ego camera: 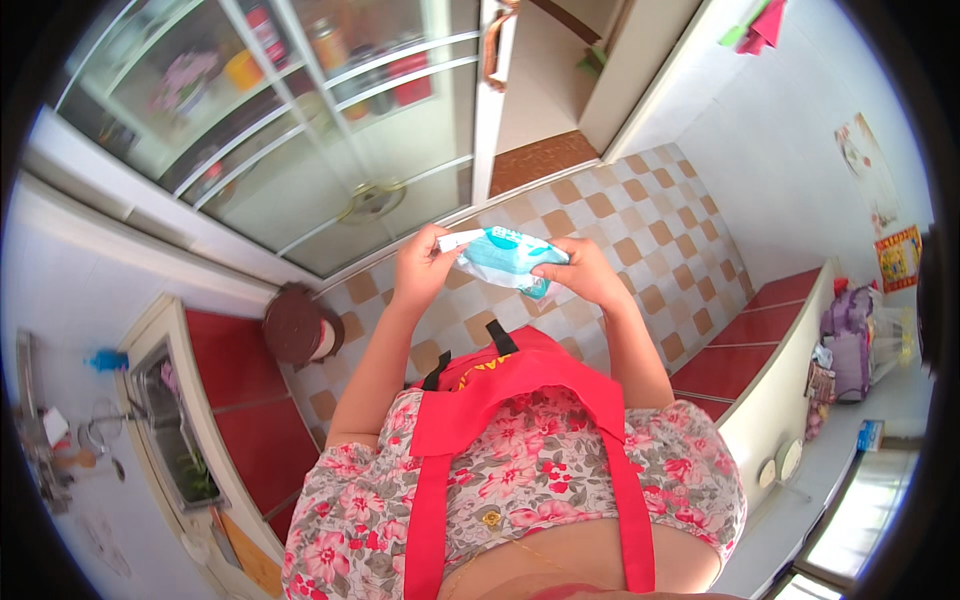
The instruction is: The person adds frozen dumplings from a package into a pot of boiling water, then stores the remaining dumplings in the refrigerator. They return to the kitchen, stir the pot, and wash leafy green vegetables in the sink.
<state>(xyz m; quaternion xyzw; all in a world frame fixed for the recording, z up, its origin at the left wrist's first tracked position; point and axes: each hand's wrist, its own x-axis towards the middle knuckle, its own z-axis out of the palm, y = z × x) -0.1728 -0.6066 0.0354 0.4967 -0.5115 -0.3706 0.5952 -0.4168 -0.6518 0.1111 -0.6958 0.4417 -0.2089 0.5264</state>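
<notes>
Both of my hands hold a teal and white soft plastic package [501, 257] in front of my body, above the tiled floor. My left hand [421, 264] pinches its narrow white end between thumb and fingers. At the other end, my right hand [581, 271] grips the package, with the thumb across its near face. A teal flap with clear plastic hangs below it near the right thumb. The package bears writing. Below my hands is a red apron [517, 382] with black tabs, over a floral top.
A dark brown lidded bin [294, 324] stands by the red cabinets on the left, beside a sink [176, 427]. Glass sliding doors [420, 225] and a doorway are ahead. A curved counter [780, 360] over red cabinets, with a purple bag [847, 345], runs along the right.
</notes>
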